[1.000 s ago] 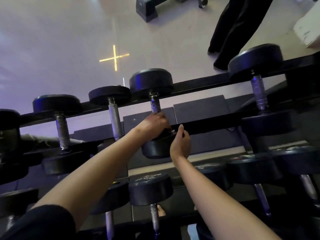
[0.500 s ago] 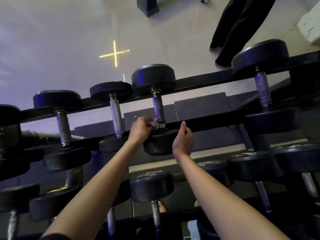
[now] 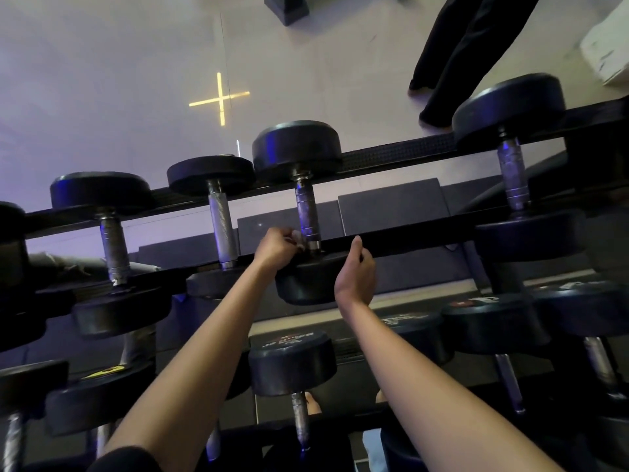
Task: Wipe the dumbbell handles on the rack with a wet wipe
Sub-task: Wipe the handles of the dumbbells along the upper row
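Note:
A black rack [image 3: 401, 155] holds several black dumbbells across its top tier. The middle dumbbell has a metal handle [image 3: 306, 212] running between its far head [image 3: 296, 148] and near head [image 3: 306, 284]. My left hand [image 3: 277, 248] pinches a small white wet wipe [image 3: 296, 237] just left of the handle's near end. My right hand [image 3: 355, 272] rests against the near head's right side, fingers loosely curled, thumb pointing up by the rack's front rail. Other handles stand to the left [image 3: 223, 226] and far right [image 3: 512, 178].
A lower tier holds more dumbbells [image 3: 292, 362] below my forearms. A person's dark trouser legs [image 3: 456, 56] stand on the pale floor beyond the rack. A yellow cross mark [image 3: 219, 98] lies on the floor, and a white box [image 3: 606, 52] sits at the upper right.
My left hand has slid off the middle handle toward its near end and now pinches the wipe beside it. My right hand stays at the near head.

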